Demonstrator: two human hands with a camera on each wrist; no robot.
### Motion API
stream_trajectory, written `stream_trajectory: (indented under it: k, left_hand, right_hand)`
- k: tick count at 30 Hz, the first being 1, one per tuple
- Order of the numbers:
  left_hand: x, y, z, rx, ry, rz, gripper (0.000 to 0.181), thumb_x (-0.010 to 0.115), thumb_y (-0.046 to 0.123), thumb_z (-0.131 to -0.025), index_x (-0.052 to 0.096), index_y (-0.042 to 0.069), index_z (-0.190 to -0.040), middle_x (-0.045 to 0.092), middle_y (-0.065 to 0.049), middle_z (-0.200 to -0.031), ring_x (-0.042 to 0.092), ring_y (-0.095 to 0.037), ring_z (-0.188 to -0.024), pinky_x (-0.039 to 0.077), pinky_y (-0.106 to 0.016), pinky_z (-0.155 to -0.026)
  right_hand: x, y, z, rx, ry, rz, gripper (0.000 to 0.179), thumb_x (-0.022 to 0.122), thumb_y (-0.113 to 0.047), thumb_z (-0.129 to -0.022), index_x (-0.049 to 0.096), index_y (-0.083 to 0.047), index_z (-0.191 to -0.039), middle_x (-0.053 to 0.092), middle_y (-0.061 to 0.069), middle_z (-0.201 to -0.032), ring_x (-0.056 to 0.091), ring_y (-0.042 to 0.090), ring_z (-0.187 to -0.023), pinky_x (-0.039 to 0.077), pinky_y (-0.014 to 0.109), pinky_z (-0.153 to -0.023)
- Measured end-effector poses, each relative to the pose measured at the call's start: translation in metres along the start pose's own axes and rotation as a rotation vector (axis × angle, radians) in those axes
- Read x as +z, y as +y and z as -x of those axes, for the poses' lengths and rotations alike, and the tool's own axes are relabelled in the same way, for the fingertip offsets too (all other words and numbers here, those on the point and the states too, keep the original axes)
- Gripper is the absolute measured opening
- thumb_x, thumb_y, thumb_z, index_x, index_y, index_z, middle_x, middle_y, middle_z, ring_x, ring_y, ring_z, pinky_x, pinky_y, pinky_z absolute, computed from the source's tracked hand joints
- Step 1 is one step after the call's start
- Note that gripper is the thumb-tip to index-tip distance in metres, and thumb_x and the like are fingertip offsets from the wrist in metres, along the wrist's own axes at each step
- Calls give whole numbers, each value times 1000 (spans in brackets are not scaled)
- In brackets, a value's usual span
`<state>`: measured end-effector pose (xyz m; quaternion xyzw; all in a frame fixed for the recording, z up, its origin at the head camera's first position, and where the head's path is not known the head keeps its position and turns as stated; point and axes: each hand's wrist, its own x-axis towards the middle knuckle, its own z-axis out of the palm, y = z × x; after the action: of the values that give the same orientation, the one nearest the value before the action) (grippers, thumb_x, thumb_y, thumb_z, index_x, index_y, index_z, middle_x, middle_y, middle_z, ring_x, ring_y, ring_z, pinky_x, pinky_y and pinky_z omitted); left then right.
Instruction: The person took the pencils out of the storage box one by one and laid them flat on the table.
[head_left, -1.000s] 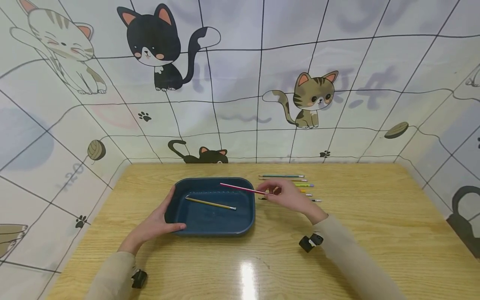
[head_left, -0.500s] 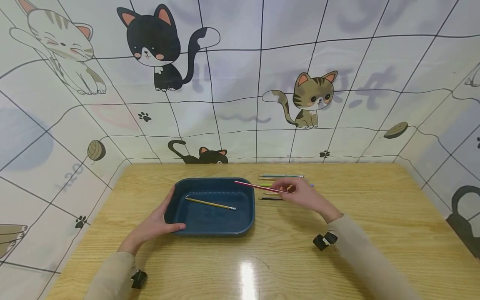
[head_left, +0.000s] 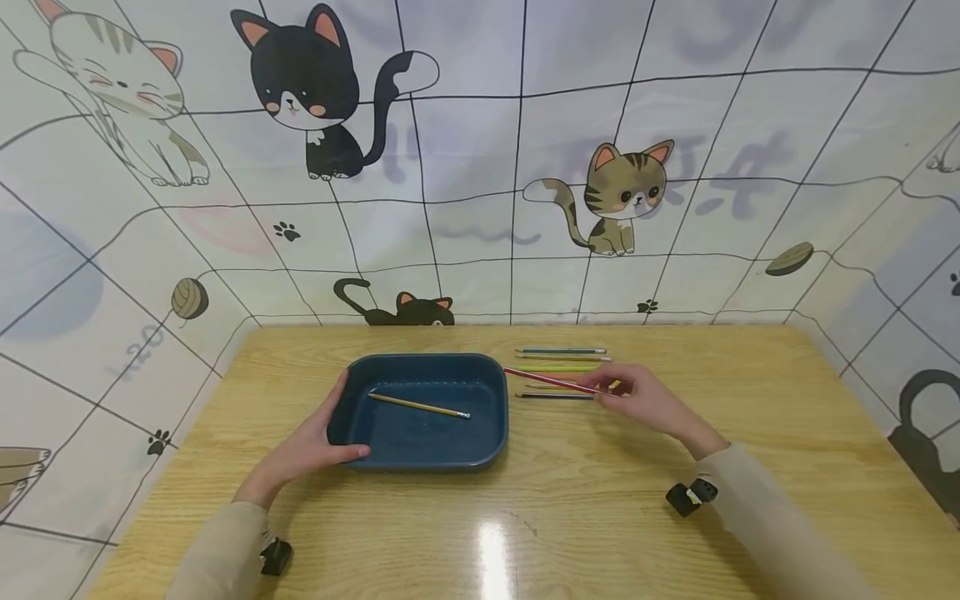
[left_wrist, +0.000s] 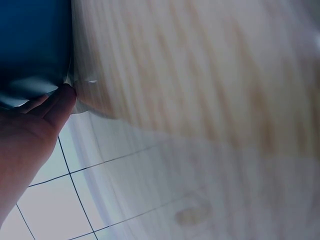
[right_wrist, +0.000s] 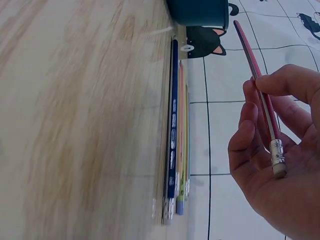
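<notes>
My right hand point(head_left: 637, 398) pinches a red pencil point(head_left: 547, 380) between thumb and fingers, above the row of pencils. In the right wrist view this red pencil point(right_wrist: 266, 100) has a white stripe, a metal ferrule and an eraser near the palm. My left hand point(head_left: 311, 446) grips the left side of a dark blue tray point(head_left: 420, 465), thumb over the front rim. The left wrist view has the left hand's fingers point(left_wrist: 60, 105) against the tray's side point(left_wrist: 35, 45). One yellow pencil point(head_left: 420, 406) lies inside the tray.
Right of the tray, several pencils point(head_left: 562, 358) lie side by side on the wooden table point(head_left: 600, 517); a dark blue pencil point(right_wrist: 173, 120) is nearest. Behind the table stands a white cat-print backdrop point(head_left: 480, 233).
My right hand has moved right with the red pencil, whose tip went from over the tray to just beyond its right rim. My left hand and the tray stay in place.
</notes>
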<state>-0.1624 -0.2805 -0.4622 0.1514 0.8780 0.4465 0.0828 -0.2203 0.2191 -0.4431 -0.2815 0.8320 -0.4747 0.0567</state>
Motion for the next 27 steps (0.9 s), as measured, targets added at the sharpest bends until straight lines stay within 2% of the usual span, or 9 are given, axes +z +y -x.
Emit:
stream_trajectory:
  k: [6,11,19,27]
  left_hand:
    - [-1,0,-1,0,-4,0,116,81,25,-78,-5,20,-156,-5,-17,-160,0,-44,-142,10,-67,-106]
    - [-1,0,0,4,-5,-7,116,81,24,-78,-4,18,-156,-4,-18,-160,0,-44,-142,9,-67,-106]
    - [-1,1,0,5,6,-13,116,81,24,-78,-5,18,-156,-4,-18,-159,2,-45,-142,10,-67,-106]
    - [-1,2,0,2,4,-9,117,81,24,-78,-5,20,-156,-4,-17,-160,1,-44,-142,11,-66,-106]
  right_hand:
    - [-8,4,11,-19,2,1,23,62,2,-91,69,-2,-112,66,7,-102,53,15,-84,49,29,-66]
    - [-13,8,18,-19,-10,2,22,62,0,-92,70,-6,-111,64,6,-100,53,15,-82,49,29,-65]
    - [-10,24,19,-5,-58,74,21,65,3,-89,71,-6,-107,67,3,-99,56,12,-83,50,27,-69]
    - [-5,25,15,8,-77,95,25,66,6,-86,72,-6,-107,65,-1,-96,54,11,-83,49,27,-69]
